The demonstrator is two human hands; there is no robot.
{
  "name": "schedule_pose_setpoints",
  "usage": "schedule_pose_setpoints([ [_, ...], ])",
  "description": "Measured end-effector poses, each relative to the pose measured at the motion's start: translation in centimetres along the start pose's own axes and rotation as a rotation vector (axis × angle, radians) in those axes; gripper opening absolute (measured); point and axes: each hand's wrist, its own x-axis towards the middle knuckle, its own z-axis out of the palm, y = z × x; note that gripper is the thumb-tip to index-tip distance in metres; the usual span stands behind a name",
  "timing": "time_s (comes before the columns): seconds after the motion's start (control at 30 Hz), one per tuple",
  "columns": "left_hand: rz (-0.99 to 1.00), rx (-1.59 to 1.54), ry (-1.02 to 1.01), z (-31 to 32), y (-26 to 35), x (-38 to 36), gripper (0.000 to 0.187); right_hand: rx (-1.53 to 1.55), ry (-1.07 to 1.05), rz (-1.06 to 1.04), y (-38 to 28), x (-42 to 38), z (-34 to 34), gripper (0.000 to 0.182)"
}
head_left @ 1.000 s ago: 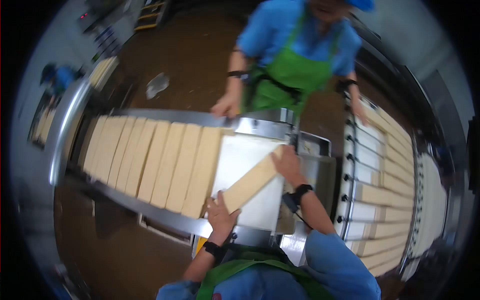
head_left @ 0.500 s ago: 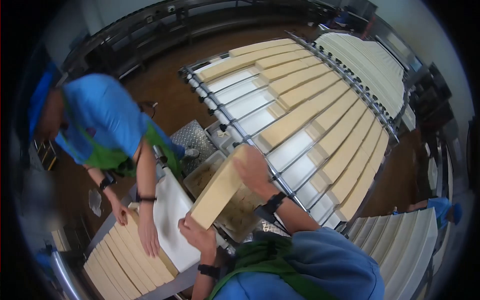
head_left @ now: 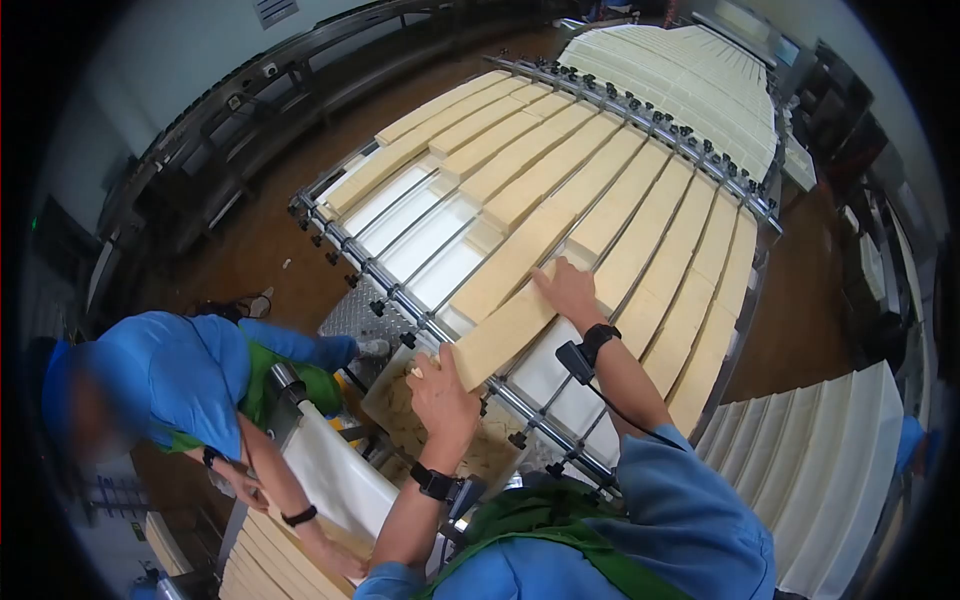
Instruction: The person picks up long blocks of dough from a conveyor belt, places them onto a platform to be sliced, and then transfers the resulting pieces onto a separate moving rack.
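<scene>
A long pale beige block (head_left: 505, 335) lies slanted across the near rail of a large rack, its lower left end over the edge. My left hand (head_left: 447, 400) grips that lower end. At the far end of the same block, my right hand (head_left: 568, 290) has its fingers bent over the top. Beside the held block, rows of similar blocks (head_left: 625, 215) lie between thin metal rods. White surface (head_left: 410, 225) shows between some rods. The near metal rail (head_left: 400, 290) carries black knobs.
A co-worker (head_left: 190, 370) bends over more beige blocks (head_left: 270, 560) beside a white sheet (head_left: 335, 480) at the lower left. A bin with scraps (head_left: 405, 405) stands below the rail. White ridged panels (head_left: 810, 480) are at the right; another white ridged surface (head_left: 680, 85) lies beyond the rack.
The block has moved from above the bin onto the rack, carried by both my hands. The view has shifted toward the rack, and the co-worker appears lower, bent further forward.
</scene>
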Motion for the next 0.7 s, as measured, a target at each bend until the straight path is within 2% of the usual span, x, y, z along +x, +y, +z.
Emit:
schedule_pose_setpoints([
  [0.03,0.009,0.008,-0.004,-0.1,0.4,0.1,0.073,-0.115,-0.033,-0.032,0.1,0.2,0.0,0.071],
  [0.13,0.017,0.021,-0.055,0.0,0.9,0.3,0.074,-0.189,-0.033,-0.013,0.1,0.7,0.8,0.072],
  [0.2,0.002,0.028,-0.091,0.1,1.0,0.3,0.093,-0.178,-0.03,0.0,0.2,0.8,1.1,0.072],
  [0.37,0.035,-0.024,-0.112,-0.2,0.7,0.4,0.093,-0.09,-0.016,0.062,-0.4,0.2,0.8,0.071],
  [0.43,0.067,-0.084,-0.117,0.3,0.6,0.6,0.093,-0.177,0.343,-0.1,-0.5,-1.2,1.1,0.066],
  [0.5,0.121,-0.296,-0.113,1.2,1.4,1.2,0.089,-0.179,0.381,-0.095,-1.3,-2.8,0.6,0.064],
  [0.53,0.121,-0.296,-0.113,2.1,1.7,1.4,0.089,-0.182,0.424,-0.093,-1.9,-3.6,0.5,0.063],
  [0.6,0.069,-0.401,0.049,4.0,2.1,1.7,0.079,-0.181,0.402,-0.139,-2.6,-5.5,1.2,0.062],
  [0.67,0.012,-0.431,0.1,4.7,1.6,1.6,0.074,-0.181,0.382,-0.184,-3.0,-7.5,2.1,0.062],
  [0.7,-0.05,-0.457,0.15,5.0,1.3,1.5,0.069,0.074,0.263,-0.276,-3.1,-8.5,2.9,0.063],
])
